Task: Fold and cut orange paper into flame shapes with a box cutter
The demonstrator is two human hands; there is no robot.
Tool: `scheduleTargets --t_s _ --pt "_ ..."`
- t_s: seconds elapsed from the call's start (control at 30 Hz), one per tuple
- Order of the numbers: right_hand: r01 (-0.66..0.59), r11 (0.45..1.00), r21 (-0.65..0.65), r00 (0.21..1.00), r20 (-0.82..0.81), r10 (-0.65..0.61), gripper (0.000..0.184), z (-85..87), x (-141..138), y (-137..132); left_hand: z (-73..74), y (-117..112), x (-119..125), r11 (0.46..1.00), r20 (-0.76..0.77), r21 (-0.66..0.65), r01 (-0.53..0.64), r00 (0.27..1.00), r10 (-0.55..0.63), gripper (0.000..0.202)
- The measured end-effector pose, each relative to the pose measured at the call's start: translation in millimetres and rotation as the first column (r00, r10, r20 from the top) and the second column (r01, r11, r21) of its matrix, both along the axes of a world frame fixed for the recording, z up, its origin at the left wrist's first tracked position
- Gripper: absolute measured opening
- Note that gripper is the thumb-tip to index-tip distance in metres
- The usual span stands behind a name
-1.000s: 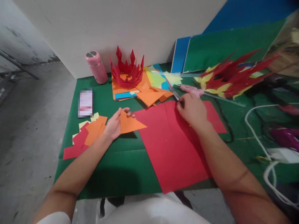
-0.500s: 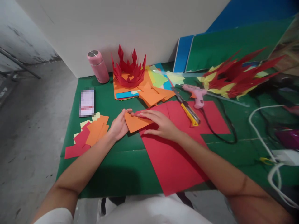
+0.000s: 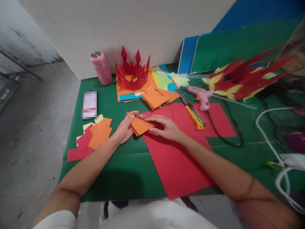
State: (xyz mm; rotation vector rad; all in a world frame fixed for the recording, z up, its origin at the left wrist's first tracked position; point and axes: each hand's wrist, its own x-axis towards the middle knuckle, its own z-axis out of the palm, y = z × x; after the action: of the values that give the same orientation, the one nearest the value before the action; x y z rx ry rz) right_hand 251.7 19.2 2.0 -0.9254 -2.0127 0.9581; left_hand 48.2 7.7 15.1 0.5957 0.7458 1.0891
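Between my hands is an orange piece of paper (image 3: 141, 126), folded into a triangle with its layers showing along the lower edge. My left hand (image 3: 126, 128) grips its left side, thumb on top and fingers behind. My right hand (image 3: 165, 127) pinches the pointed right corner between thumb and fingers. Under and beyond the right hand lie large red sheets (image 3: 176, 162). Left of my left hand is a loose pile of orange, red and pale yellow paper pieces (image 3: 96, 135).
A red paper crown (image 3: 132, 79) stands on orange sheets near the wall, beside a pink bottle (image 3: 102, 68). A yellow cutter knife (image 3: 194, 116) and a pink glue gun (image 3: 202, 98) with its cord lie to the right. A phone (image 3: 90, 105) rests at the left.
My left thumb has come over the top of the orange paper. The paper has turned and looks narrower, and my right hand has moved from lying across it to its right corner.
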Motion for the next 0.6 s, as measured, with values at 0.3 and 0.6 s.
scheduleTargets --t_s 0.3,0.6 --pt "0.150 0.967 -0.204 0.985 -0.058 -0.165 0.027 -3.9 1 1 -11.6 -2 -1 0.982 -0.179 0.177 0.069 0.983 -0.037 0.047" --pt "0.200 0.919 -0.340 0.917 -0.266 -0.298 0.025 -5.0 -4 1 -14.1 -3 1 0.992 -0.246 0.124 0.018 0.969 0.013 0.049"
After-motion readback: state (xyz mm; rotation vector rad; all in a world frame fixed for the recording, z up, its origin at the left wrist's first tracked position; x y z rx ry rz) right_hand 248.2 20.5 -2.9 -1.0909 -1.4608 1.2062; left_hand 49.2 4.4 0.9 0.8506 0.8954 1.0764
